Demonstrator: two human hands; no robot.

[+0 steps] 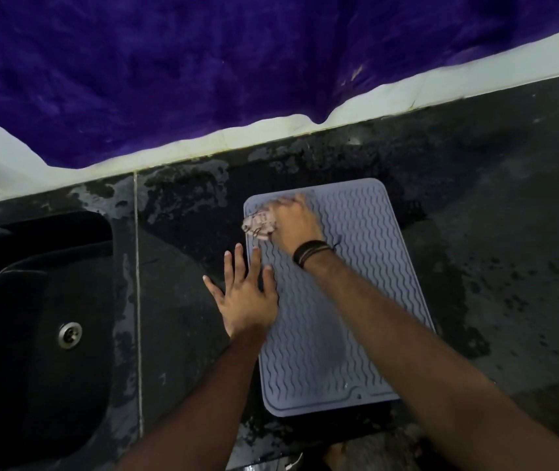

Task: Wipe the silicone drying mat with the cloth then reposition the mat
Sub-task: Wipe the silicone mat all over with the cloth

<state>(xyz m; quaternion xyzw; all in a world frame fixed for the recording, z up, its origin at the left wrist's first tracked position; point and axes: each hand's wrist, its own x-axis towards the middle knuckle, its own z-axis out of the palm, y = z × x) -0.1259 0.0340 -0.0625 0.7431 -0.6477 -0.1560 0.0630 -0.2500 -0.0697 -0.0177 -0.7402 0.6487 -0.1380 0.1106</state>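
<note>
A grey-blue silicone drying mat (366, 266) with wavy ridges lies flat on the dark wet counter. My right hand (293, 220) presses a crumpled pale cloth (259, 226) onto the mat's far left corner; the hand is blurred. A dark band sits on that wrist. My left hand (246, 294) lies flat with fingers spread on the mat's left edge, partly on the counter. My forearms cover part of the mat.
A black sink (33, 317) with a metal drain (70, 335) is set into the counter (492, 232) at the left. A purple fabric (203, 62) hangs over the white wall behind. Water patches mark the counter around the mat.
</note>
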